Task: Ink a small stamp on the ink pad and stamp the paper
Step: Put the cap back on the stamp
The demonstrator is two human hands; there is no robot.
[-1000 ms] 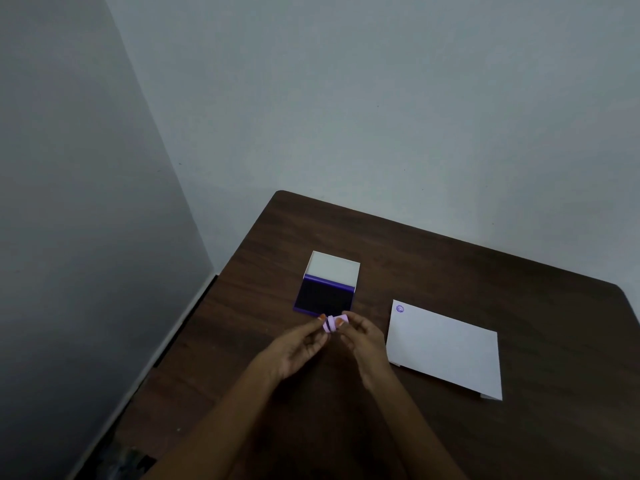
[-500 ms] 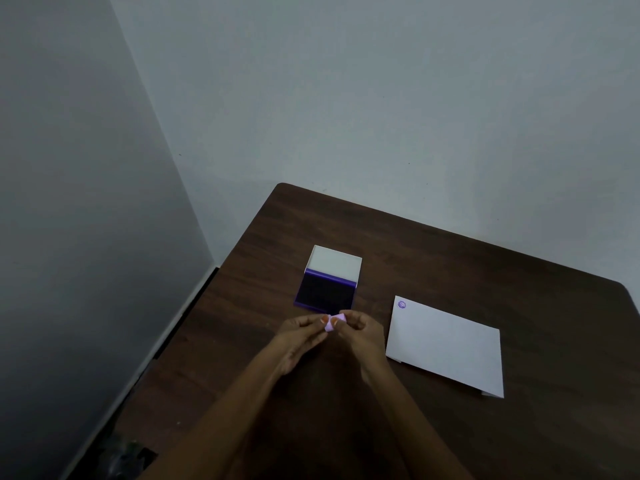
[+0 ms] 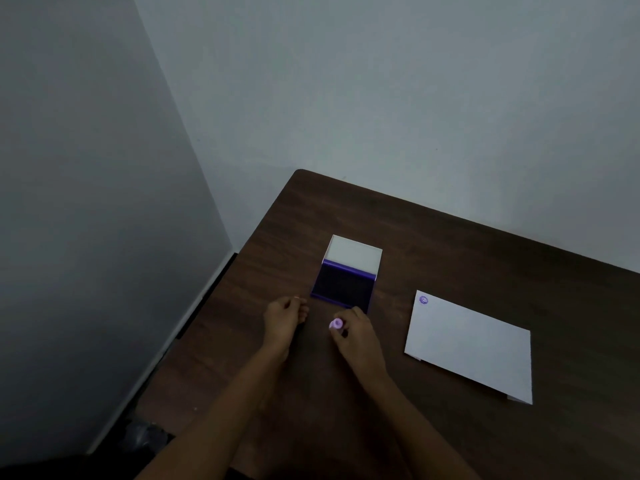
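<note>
A small round pink-purple stamp (image 3: 336,323) is pinched in the fingertips of my right hand (image 3: 358,336), just in front of the ink pad, with its round end facing up. The ink pad (image 3: 341,284) lies open on the dark wooden table (image 3: 450,251), showing a dark purple pad with the white lid (image 3: 353,253) hinged back behind it. My left hand (image 3: 284,318) rests to the left of the stamp, apart from it, with its fingers curled; I see nothing clearly inside it. The white paper (image 3: 471,344) lies to the right and bears one purple stamp mark (image 3: 423,300) in its far left corner.
The table stands in a room corner, with a grey wall (image 3: 381,98) behind it and another on the left. Its left edge (image 3: 221,320) drops to the floor. A dark object (image 3: 145,436) lies on the floor at the lower left.
Both hands were together on the stamp; now my left hand has pulled away to the left and the stamp stays in my right hand. The camera has tilted slightly.
</note>
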